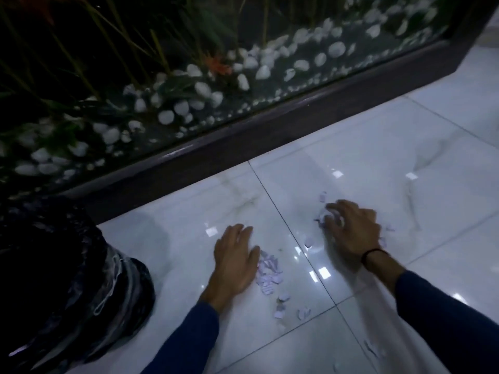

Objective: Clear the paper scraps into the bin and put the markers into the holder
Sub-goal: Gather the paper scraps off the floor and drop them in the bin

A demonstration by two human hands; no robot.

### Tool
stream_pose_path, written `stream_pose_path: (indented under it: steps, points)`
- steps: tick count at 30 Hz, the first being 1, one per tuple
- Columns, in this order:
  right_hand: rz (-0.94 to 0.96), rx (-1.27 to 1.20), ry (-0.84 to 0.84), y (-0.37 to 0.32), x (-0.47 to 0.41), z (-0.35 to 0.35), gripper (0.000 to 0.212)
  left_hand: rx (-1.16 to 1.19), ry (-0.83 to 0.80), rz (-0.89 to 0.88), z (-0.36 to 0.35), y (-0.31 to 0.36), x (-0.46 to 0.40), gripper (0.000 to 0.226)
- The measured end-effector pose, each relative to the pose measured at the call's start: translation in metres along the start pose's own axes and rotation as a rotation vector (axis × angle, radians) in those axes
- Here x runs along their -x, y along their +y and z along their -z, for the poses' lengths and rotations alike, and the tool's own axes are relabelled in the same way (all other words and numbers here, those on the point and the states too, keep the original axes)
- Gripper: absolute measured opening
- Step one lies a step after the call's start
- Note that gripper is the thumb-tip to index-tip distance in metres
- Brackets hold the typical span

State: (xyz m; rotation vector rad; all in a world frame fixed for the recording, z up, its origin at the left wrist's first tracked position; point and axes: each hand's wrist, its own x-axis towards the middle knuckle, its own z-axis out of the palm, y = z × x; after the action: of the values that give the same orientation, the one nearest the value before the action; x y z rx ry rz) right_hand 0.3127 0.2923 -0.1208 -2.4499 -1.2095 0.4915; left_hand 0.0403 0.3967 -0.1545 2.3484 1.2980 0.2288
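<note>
Small white paper scraps (268, 268) remain scattered on the glossy white tile floor (378, 163); right hand (351, 228) clutches some, left hand (235, 255) lies flat, released; black plastic-lined bin (67, 279) awaits; markers unseen

the right hand (353, 230) is smeared by motion, so its fingers (333, 209) blur into the pale paper scraps (325, 215) bunched under them; whether the grip has closed on them cannot be told. the left hand (236, 261) lies flat on the floor (405, 147), its edge covering part of another scatter of scraps (270, 271). any print on the scraps is too small to read. the black bin bag (64, 287) runs off the left and bottom edges, its opening lost in the dark. both blue sleeves are cut off by the bottom edge. the planter glass (243, 63) runs past the top.
</note>
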Motion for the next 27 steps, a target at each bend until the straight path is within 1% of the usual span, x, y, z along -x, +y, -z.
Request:
stream_pose_path:
  steps: [3,4,5,7,9,10,12,14,15,16,18,19,20,22,24,27]
  points:
    - [0.078,-0.025,-0.083,-0.03,0.025,-0.024,0.053,0.055,-0.116,-0.08,-0.013,0.037,0.02,0.057]
    - [0.124,-0.037,-0.114,-0.039,0.035,-0.03,0.054,0.082,-0.143,-0.129,-0.011,0.046,0.025,0.06]
    - [0.173,-0.043,-0.132,-0.044,0.042,-0.036,0.056,0.119,-0.149,-0.162,-0.006,0.053,0.027,0.058]
    - [0.238,-0.043,-0.141,-0.048,0.048,-0.033,0.054,0.175,-0.102,-0.18,0.007,0.054,0.024,0.041]
    - [0.219,-0.07,-0.073,-0.041,0.038,-0.024,0.041,0.185,-0.012,-0.163,0.019,0.048,0.009,0.031]
    - [0.167,-0.108,-0.015,-0.034,0.031,-0.017,0.037,0.188,0.011,-0.153,0.025,0.047,0.0,0.031]
    - [0.013,-0.183,0.122,-0.014,0.015,-0.002,0.037,0.189,0.017,-0.173,0.032,0.057,-0.025,0.033]
    - [-0.154,-0.168,0.191,0.007,0.009,0.01,0.04,0.165,-0.044,-0.227,0.026,0.077,-0.052,0.039]
    - [-0.204,-0.125,0.185,0.016,0.01,0.011,0.042,0.146,-0.09,-0.259,0.021,0.088,-0.065,0.043]
    - [-0.212,-0.061,0.18,0.027,0.016,0.012,0.046,0.121,-0.146,-0.29,0.013,0.101,-0.079,0.047]
    - [-0.156,0.083,0.173,0.046,0.028,0.011,0.058,0.042,-0.248,-0.36,-0.006,0.126,-0.102,0.055]
    - [-0.121,0.116,0.168,0.054,0.031,0.009,0.06,-0.005,-0.289,-0.397,-0.014,0.136,-0.109,0.057]
    - [-0.091,0.131,0.164,0.063,0.033,0.008,0.057,-0.046,-0.326,-0.433,-0.022,0.145,-0.112,0.058]
    - [-0.031,0.116,0.145,0.07,0.034,0.004,0.051,-0.087,-0.365,-0.487,-0.034,0.155,-0.112,0.053]
    - [0.015,0.09,0.129,0.066,0.039,-0.003,0.051,-0.094,-0.366,-0.545,-0.043,0.161,-0.106,0.049]
    - [0.048,-0.069,0.108,0.047,0.059,-0.018,0.047,-0.118,-0.483,-0.562,-0.044,0.169,-0.087,0.048]
